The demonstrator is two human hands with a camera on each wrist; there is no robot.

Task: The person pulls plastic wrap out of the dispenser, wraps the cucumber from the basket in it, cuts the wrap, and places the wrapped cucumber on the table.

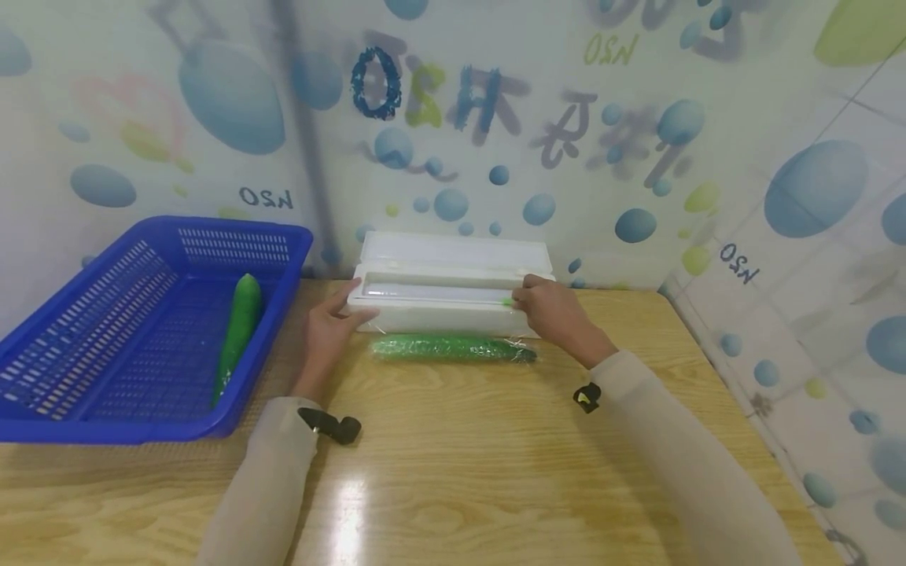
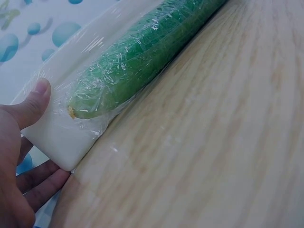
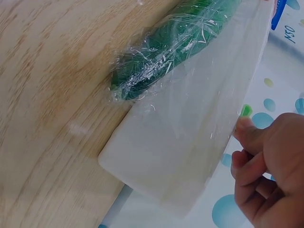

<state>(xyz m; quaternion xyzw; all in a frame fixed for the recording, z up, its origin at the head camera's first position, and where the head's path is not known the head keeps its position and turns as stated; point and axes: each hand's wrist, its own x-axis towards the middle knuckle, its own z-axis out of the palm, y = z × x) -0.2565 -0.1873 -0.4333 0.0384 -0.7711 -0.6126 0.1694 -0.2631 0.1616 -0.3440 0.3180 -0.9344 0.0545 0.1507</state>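
A white cling film dispenser [image 1: 439,319] stands on the table with its lid [image 1: 453,250] tipped back. My left hand [image 1: 329,332] grips its left end, thumb on the front face and fingers around the end in the left wrist view. At the right end, my right hand [image 1: 557,311] pinches the small green slide cutter [image 1: 507,302] on the top edge, its other fingers curled. Directly in front of the dispenser lies a cucumber [image 1: 453,347] wrapped in clear cling film [image 3: 156,71]. Film stretches from the cucumber up over the dispenser's front.
To the left stands a blue plastic basket [image 1: 244,401] with one green cucumber [image 1: 242,322] in it. The wooden table [image 1: 481,472] meets a patterned wall [image 1: 453,157] behind the dispenser and another wall at the right.
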